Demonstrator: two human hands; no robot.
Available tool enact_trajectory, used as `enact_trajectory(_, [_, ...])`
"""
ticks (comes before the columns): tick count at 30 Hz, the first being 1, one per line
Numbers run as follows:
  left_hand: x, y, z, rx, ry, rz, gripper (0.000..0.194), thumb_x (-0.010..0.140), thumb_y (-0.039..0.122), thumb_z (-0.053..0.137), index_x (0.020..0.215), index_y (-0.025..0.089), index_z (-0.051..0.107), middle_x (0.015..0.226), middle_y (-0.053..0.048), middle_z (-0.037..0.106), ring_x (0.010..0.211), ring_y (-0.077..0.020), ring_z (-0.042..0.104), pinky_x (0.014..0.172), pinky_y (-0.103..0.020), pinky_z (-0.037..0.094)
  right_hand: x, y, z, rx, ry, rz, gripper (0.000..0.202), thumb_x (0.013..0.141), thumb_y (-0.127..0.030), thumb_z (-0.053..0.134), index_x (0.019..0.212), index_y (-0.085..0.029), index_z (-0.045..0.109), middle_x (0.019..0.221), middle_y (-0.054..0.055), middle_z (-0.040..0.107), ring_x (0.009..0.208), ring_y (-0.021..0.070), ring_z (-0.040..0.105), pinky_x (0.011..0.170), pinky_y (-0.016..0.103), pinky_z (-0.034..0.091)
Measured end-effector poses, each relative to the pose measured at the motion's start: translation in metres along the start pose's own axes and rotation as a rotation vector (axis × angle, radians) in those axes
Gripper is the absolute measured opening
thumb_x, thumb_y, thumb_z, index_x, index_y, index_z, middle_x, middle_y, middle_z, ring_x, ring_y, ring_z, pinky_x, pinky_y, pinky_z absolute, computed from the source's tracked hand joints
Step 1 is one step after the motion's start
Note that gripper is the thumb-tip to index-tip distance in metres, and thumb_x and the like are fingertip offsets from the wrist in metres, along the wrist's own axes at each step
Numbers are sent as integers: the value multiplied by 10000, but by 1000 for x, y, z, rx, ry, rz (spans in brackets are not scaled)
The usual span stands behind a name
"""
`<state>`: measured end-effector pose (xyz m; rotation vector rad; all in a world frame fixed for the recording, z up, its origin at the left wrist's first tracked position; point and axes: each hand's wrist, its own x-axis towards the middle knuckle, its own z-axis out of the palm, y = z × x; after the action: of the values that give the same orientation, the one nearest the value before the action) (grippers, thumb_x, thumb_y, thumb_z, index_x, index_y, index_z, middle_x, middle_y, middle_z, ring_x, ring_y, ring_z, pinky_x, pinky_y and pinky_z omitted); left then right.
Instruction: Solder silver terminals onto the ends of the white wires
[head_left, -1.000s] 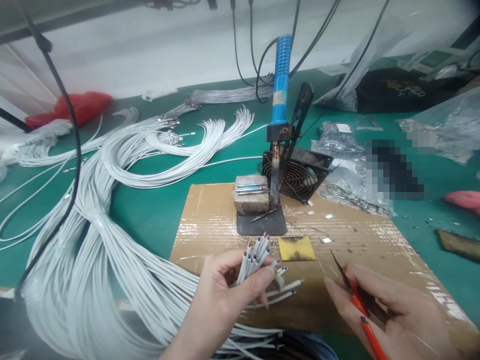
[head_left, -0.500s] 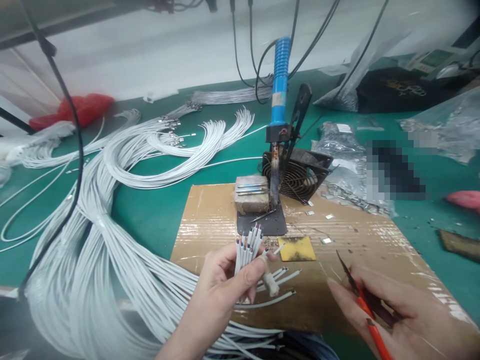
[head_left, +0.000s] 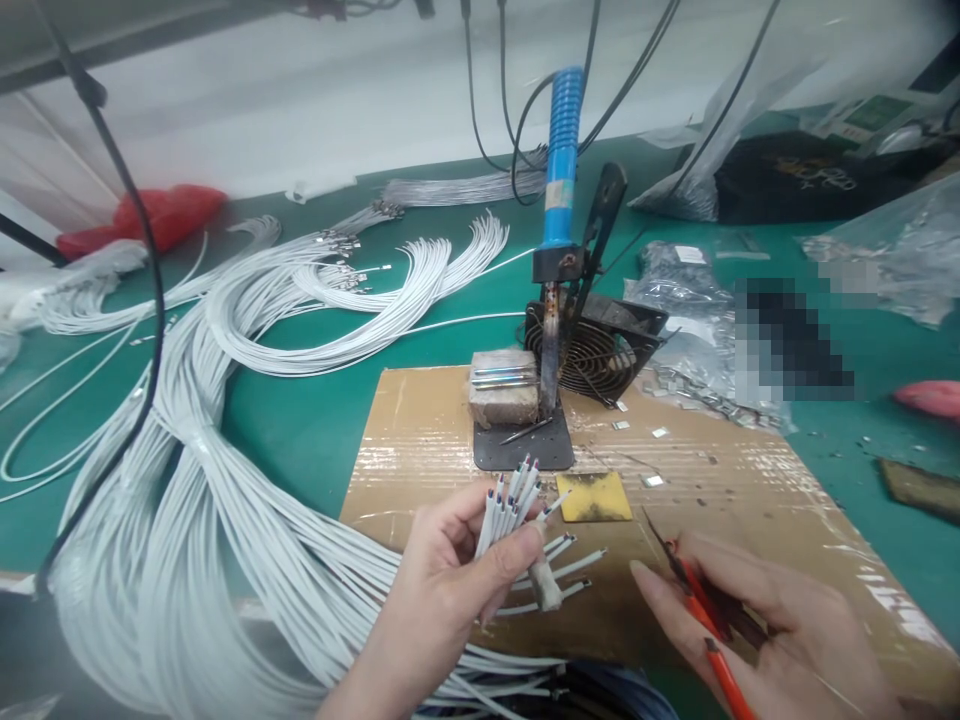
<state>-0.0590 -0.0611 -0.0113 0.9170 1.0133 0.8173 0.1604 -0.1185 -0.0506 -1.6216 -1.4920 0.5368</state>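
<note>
My left hand [head_left: 457, 570] is closed around a bunch of white cables [head_left: 510, 505], whose cut ends show small coloured wires above the fingers. More cable ends stick out to the right beneath the thumb, beside a whitish stub [head_left: 545, 588] that I cannot make out clearly. To the right, my right hand [head_left: 772, 620] grips what look like red-handled tweezers [head_left: 701, 605], their dark, thin tip pointing up and left over the cardboard [head_left: 420, 420]. That tip is apart from the cables.
Behind the hands, a blue-handled soldering iron [head_left: 559, 170] stands upright by a solder-streaked block [head_left: 502, 385] and a black fan [head_left: 600, 345]. A yellow sponge [head_left: 595, 497] and small metal pieces [head_left: 654, 481] lie on the cardboard. Large white cable bundles [head_left: 180, 520] spread left.
My left hand has shifted slightly right with the cables. My right hand has moved left with the tweezers, so the two hands are closer together.
</note>
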Motion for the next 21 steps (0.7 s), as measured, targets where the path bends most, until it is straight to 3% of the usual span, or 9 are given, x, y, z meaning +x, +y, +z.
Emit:
enact_trajectory(3, [0, -1, 0, -6, -13, 13, 206, 855, 372, 849, 901, 175, 814, 645, 50, 581, 452, -23, 292, 452, -178, 287, -5, 1, 3, -92, -203, -66, 378, 924, -362, 678, 596, -221, 556, 522, -26, 528, 453, 117, 515, 411, 203, 418])
enact_trajectory(6, [-1, -1, 1, -3, -9, 13, 192, 853, 360, 850, 879, 175, 807, 643, 45, 574, 519, -54, 398, 515, -165, 377, -6, -3, 9, -131, -293, -69, 372, 964, -364, 622, 627, -219, 559, 555, -14, 557, 484, 126, 530, 431, 212, 418])
enact_trajectory(9, [-3, -1, 3, 27, -24, 27, 178, 861, 344, 839, 881, 173, 796, 694, 21, 609, 602, -86, 476, 554, -162, 419, -3, -9, 14, -131, -332, -81, 386, 973, -352, 594, 617, -225, 515, 568, -19, 564, 501, 120, 528, 447, 205, 410])
enact_trajectory(21, [-5, -3, 3, 103, -45, 29, 135, 887, 280, 777, 827, 166, 737, 671, 40, 534, 569, -83, 400, 510, -180, 355, 3, -23, 12, -40, -368, -84, 363, 899, -228, 602, 571, -221, 446, 540, -45, 516, 494, 96, 482, 458, 183, 372])
